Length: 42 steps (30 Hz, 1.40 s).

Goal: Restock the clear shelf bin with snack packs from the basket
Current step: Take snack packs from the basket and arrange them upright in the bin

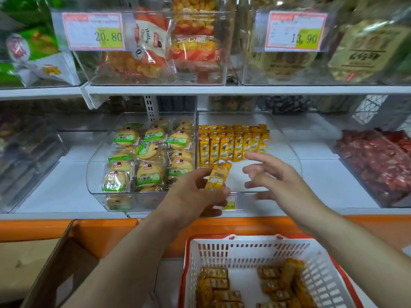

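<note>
White shop shelf [62,187], clear bin [289,141], basket [244,241] below.
The left hand [195,193] pinches a yellow snack pack [217,175] over the bin; the right hand [274,176] spreads open alongside.

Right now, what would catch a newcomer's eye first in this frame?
The left hand holds a yellow snack pack at the clear shelf bin's front, beside the open right hand. Rows of matching packs stand at the bin's back; more lie in the white basket below.
</note>
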Each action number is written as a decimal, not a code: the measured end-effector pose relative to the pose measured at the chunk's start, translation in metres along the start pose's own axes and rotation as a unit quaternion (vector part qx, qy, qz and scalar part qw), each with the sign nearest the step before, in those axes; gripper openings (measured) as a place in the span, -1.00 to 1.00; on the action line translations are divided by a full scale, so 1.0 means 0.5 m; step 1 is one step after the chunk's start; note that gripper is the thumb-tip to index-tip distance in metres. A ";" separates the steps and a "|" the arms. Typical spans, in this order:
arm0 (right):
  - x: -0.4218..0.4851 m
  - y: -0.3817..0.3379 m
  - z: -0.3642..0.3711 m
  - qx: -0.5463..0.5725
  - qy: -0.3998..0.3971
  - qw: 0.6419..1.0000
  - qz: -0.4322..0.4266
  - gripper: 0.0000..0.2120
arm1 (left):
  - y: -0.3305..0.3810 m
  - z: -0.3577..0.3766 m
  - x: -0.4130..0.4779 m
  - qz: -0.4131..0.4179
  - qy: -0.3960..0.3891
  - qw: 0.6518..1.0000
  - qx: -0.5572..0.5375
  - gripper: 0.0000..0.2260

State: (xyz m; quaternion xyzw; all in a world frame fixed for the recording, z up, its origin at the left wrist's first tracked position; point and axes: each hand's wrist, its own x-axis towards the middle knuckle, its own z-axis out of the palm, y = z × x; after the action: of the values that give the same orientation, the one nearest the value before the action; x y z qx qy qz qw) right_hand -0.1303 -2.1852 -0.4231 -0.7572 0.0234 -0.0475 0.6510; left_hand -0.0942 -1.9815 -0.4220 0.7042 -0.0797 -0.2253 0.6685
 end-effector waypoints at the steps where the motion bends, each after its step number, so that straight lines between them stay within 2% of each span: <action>1: -0.014 -0.004 -0.001 0.023 -0.012 1.000 0.012 -0.67 | 0.000 0.010 -0.001 0.001 -0.024 1.000 0.001 -0.72; 3: -0.030 -0.013 -0.001 0.062 -0.037 0.997 0.028 -0.68 | 0.002 0.025 -0.003 0.006 -0.050 0.999 0.017 -0.67; 5: -0.037 -0.016 -0.006 0.043 -0.039 0.998 0.016 -0.72 | 0.002 0.037 -0.003 0.017 -0.047 0.998 0.028 -0.67; 9: -0.046 -0.011 -0.022 0.030 -0.017 0.999 0.023 -0.90 | 0.006 0.045 0.006 0.036 0.044 0.998 -0.005 -0.68; 14: -0.061 0.002 -0.023 -0.026 -0.106 0.992 0.067 -0.94 | 0.004 0.043 0.011 0.030 0.038 0.999 -0.012 -0.73; 17: -0.055 0.004 -0.019 -0.028 -0.025 0.999 0.023 -0.98 | -0.001 0.048 0.012 0.037 0.014 0.999 -0.019 -0.83; 19: -0.044 0.002 -0.019 -0.018 -0.021 1.000 -0.002 -0.73 | -0.002 0.053 0.011 0.053 0.010 0.998 -0.027 -0.88; 21: -0.034 -0.001 -0.017 -0.030 -0.052 0.998 -0.018 -0.50 | -0.002 0.057 0.012 0.072 0.022 0.997 -0.023 -0.79; 22: -0.027 -0.002 -0.016 -0.042 -0.065 0.997 -0.027 -0.46 | -0.001 0.058 0.013 0.082 0.033 0.996 -0.013 -0.73; 24: -0.007 -0.005 -0.019 -0.056 -0.071 0.995 -0.045 -0.49 | 0.002 0.056 0.017 0.102 0.058 0.993 0.018 -0.68; 26: 0.028 -0.006 -0.023 -0.083 -0.044 0.994 -0.059 -0.56 | 0.001 0.043 0.028 0.125 0.118 0.980 0.100 -0.66; 29: 0.111 0.013 -0.036 -0.153 0.039 0.984 -0.081 -0.62 | -0.009 0.006 0.047 0.159 0.241 0.923 0.254 -0.58; 31: 0.177 0.036 -0.045 -0.195 0.070 0.975 -0.078 -0.64 | -0.021 -0.021 0.056 0.147 0.288 0.898 0.299 -0.49; 33: 0.238 0.064 -0.049 -0.234 0.082 0.966 -0.071 -0.64 | -0.036 -0.038 0.061 0.100 0.285 0.896 0.325 -0.42; 36: 0.316 0.105 -0.044 -0.306 0.099 0.944 -0.079 -0.64 | -0.058 -0.045 0.070 0.027 0.236 0.901 0.363 -0.36; 38: 0.356 0.130 -0.037 -0.342 0.104 0.930 -0.085 -0.63 | -0.067 -0.042 0.074 0.001 0.210 0.889 0.406 -0.37; 42: 0.396 0.170 -0.015 -0.355 0.098 0.928 -0.062 -0.64 | -0.071 -0.035 0.075 -0.015 0.196 0.868 0.457 -0.43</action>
State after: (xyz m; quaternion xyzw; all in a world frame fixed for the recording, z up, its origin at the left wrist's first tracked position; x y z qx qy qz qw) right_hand 0.0681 -2.2244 -0.4977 -0.9304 0.0557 -0.1502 0.3297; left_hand -0.0603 -1.9777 -0.4645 0.9618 -0.0306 -0.0316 0.2702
